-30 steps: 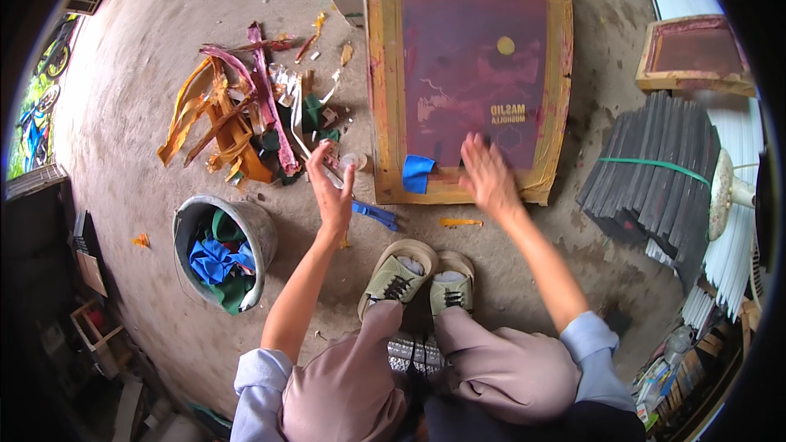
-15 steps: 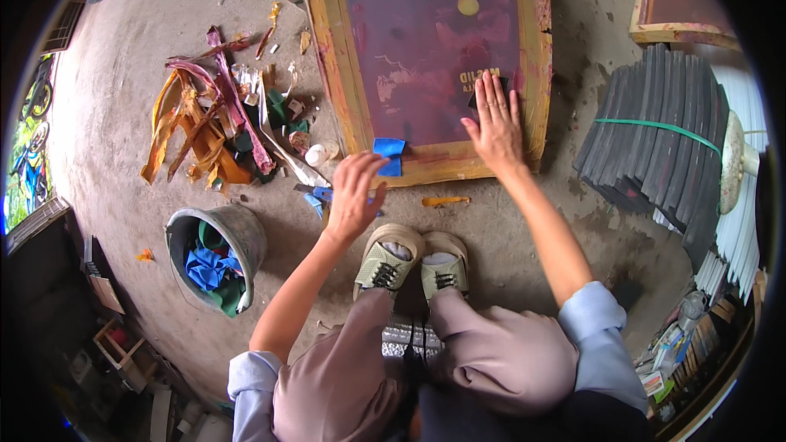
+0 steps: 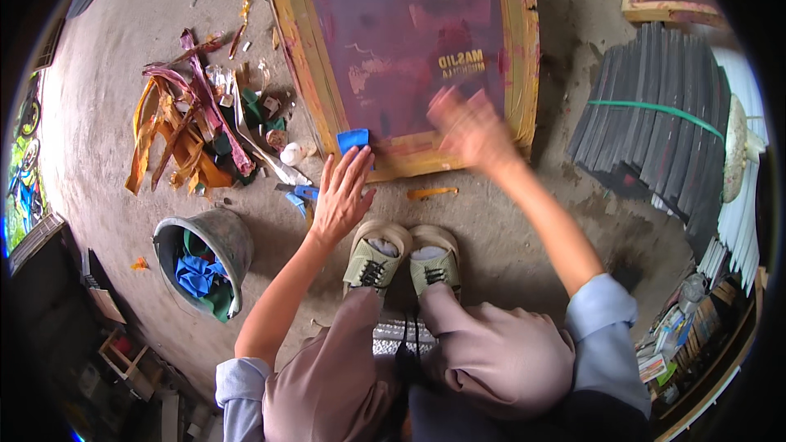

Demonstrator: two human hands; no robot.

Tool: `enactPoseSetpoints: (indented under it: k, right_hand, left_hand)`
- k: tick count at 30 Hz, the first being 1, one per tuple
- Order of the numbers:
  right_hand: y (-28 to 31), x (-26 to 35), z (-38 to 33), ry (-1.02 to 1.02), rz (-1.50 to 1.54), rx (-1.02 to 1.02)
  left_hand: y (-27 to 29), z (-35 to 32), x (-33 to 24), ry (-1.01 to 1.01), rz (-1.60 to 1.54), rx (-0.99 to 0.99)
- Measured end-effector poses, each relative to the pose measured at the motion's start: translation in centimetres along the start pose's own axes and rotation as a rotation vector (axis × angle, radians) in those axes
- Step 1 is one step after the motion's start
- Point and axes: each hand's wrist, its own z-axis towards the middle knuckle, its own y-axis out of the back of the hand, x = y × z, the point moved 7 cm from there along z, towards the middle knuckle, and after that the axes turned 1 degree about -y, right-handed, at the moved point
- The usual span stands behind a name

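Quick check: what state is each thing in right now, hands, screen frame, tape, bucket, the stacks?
Left hand: open, flat, fingertips at the blue tape.
Right hand: open, blurred, over the screen's lower edge.
Screen frame: lying flat on the floor, mesh stained red.
Blue tape: stuck on the frame's near corner.
Bucket: upright, holding blue and green scraps.
Scrap pile: loose, scattered.
Dark sheets: stacked, banded with green cord.

Screen frame (image 3: 307, 74): paint-stained wood, matt mesh. Floor (image 3: 491, 229) beneath fingers (image 3: 352, 168): rough, matt concrete. Bucket (image 3: 221, 233): dull metal.
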Motion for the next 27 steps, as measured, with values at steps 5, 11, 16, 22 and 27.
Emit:
enactPoseSetpoints:
  k: [5, 11, 16, 22, 27]
  right_hand:
    - [0.6, -0.7, 1.3, -0.397, 0.161, -0.19]
    - [1.8, -6.3, -1.5, -0.377, -0.026, -0.038]
    - [-0.8, 3.8, 1.0, -0.2, 0.23, 0.123]
    - [1.7, -7.0, 2.3, -0.515, 0.014, -0.08]
    - [-0.9, 1.6, 0.8, -0.129, 0.18, 0.145]
  left_hand:
    - [3.4, 2.9, 0.3, 0.048, -0.067, -0.134]
    - [7.0, 8.2, -0.5, 0.105, -0.167, -0.204]
    - [5.0, 8.6, 1.3, 0.342, -0.009, -0.473]
    - [2.1, 9.0, 2.0, 0.521, 0.083, -0.6]
    - [1.5, 8.1, 2.9, 0.576, 0.14, -0.616]
